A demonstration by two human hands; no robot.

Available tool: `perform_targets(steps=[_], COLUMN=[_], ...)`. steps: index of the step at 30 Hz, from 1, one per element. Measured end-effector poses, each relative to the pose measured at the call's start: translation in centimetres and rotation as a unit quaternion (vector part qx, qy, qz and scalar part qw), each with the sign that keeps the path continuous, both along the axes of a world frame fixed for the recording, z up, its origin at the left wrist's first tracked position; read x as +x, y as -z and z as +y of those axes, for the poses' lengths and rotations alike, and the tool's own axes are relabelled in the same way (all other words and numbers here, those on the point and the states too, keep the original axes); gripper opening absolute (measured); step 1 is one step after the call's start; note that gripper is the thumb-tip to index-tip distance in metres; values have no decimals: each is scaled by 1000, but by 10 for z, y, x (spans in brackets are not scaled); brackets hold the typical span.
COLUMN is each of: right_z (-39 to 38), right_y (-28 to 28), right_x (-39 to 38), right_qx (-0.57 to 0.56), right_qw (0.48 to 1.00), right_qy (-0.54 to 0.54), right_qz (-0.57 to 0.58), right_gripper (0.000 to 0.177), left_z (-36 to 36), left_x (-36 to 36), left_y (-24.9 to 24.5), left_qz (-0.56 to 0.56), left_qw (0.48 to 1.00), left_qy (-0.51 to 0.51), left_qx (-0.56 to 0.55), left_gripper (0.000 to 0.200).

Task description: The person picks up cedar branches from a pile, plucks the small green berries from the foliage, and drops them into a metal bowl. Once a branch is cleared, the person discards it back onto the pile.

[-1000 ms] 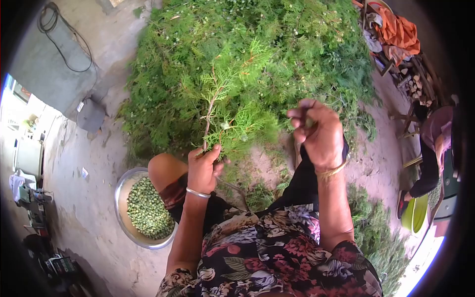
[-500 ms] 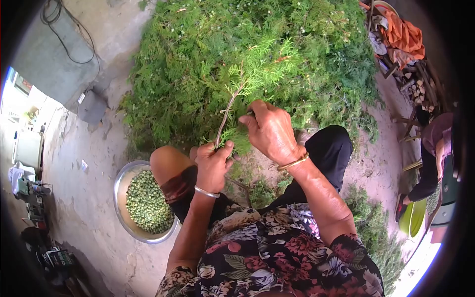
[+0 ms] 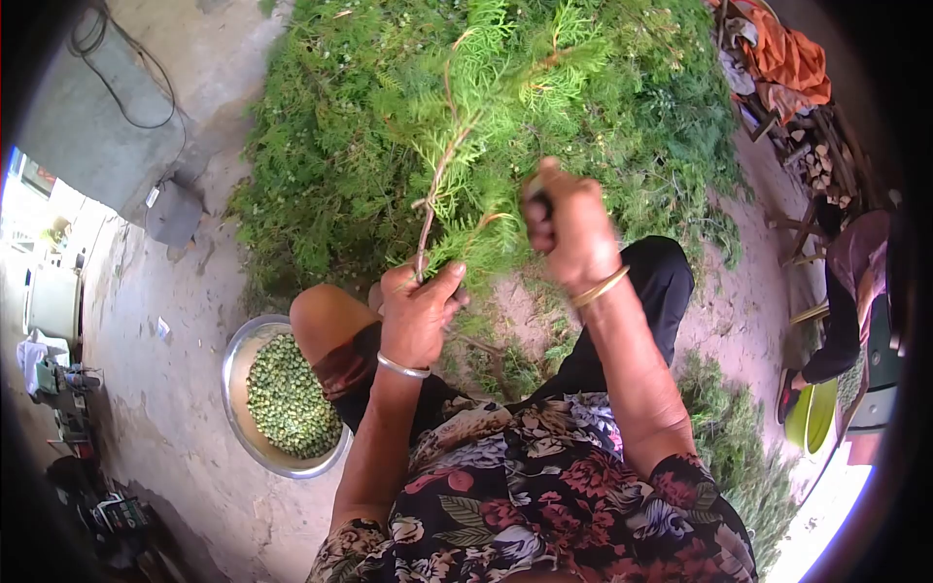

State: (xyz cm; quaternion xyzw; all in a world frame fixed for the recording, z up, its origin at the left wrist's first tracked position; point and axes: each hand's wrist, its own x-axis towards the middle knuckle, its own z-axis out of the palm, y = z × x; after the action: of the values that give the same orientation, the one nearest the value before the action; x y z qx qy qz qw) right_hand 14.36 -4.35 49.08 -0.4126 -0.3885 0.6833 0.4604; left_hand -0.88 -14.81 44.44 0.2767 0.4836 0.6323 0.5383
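My left hand (image 3: 420,311) is closed round the lower stem of a leafy evergreen branch (image 3: 437,175), thumb pressed on it. The branch leans up and away, its feathery green sprays spread over the heap. To its right is my right hand (image 3: 575,228), smeared by motion, with fingers curled. Something small and dark shows between thumb and fingers, too blurred to name. A large heap of cut evergreen branches (image 3: 340,126) lies just beyond both hands. Beside my left knee stands a metal basin (image 3: 233,398) holding many small green cones (image 3: 292,398).
A bucket (image 3: 175,212) stands at the left. More cut greenery (image 3: 729,428) lies by my right side. At the far right sits another person (image 3: 846,301) near a yellow-green basin (image 3: 812,418). Orange cloth (image 3: 787,58) and firewood (image 3: 821,165) are stacked behind.
My right hand has moved right and slightly up, away from the branch stem. The branch has shifted a little and shows more of its sprays. My left hand keeps its hold.
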Motion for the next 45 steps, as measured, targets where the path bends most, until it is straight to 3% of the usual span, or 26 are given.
perform_targets(steps=[1, 3, 6, 10, 11, 14, 16, 17, 19, 20, 21, 23, 27, 28, 29, 31, 32, 34, 38, 45], right_z=[9, 23, 19, -17, -25, -38, -45, -45, -40, -40, -39, -39, -28, -19, -9, 14, 16, 15, -5, -25], right_y=[1, -15, -26, -12, 1, 37, 49, 54, 61, 59, 59, 60, 67, 65, 46, 56, 52, 39, 16, 1], right_x=[10, 30, 43, 32, 30, 6, -14, -22, -34, -37, -39, -44, -31, -31, -7, 20, 23, 27, 15, -24], right_qx=[-41, 19, 31, -64, -55, -35, 114, 114, 304, 339, 341, 337, 313, 266, -4, -60, -59, -133, -153, -151], right_qw=[993, 992, 994, 995, 991, 989, 984, 984, 915, 890, 890, 846, 871, 958, 998, 985, 986, 946, 935, 943], right_qy=[9, 46, 49, -29, -89, -133, -86, -86, 17, 26, 24, 42, 33, 46, -35, -22, -18, -22, 4, 20], right_qz=[115, 115, 92, 77, 79, 56, -109, -110, -263, -303, -303, -411, -378, -100, -49, 160, 156, 296, 319, 296], right_gripper=[28, 25, 22, 25, 23, 15, 15, 15, 26, 32, 32, 28, 21, 19, 10, 16, 16, 30, 43, 42], left_z=[-2, -5, -9, -1, 0, 1, -2, -4, -6, -8, -9, -11, -14, -15, -16, -17, -16, -11, -2, 0], left_x=[-3, -10, -22, -36, -37, -34, -31, -28, -19, -15, -12, -7, -12, -16, -19, -24, -26, -31, -33, -32], left_y=[7, 18, 32, 45, 44, 41, 39, 37, 33, 33, 34, 35, 40, 44, 48, 54, 56, 64, 71, 104], left_qz=[9, 20, -64, -177, -176, -184, -187, -191, -187, -185, -184, -179, -176, -205, -235, -241, -247, -275, -245, -234], left_qw=[1000, 1000, 994, 975, 975, 973, 973, 973, 975, 975, 976, 977, 977, 971, 964, 965, 963, 956, 961, 959], left_qy=[-7, -12, -39, -76, -78, -95, -89, -83, -76, -61, -47, -58, -44, -46, -47, -45, -39, -27, -36, -40], left_qx=[-9, -20, -83, -111, -111, -105, -105, -103, -95, -102, -109, -102, -115, -114, -113, -95, -96, -100, -125, -156], left_gripper=[10, 10, 13, 19, 19, 17, 17, 17, 19, 20, 21, 22, 20, 19, 18, 16, 15, 13, 13, 13])
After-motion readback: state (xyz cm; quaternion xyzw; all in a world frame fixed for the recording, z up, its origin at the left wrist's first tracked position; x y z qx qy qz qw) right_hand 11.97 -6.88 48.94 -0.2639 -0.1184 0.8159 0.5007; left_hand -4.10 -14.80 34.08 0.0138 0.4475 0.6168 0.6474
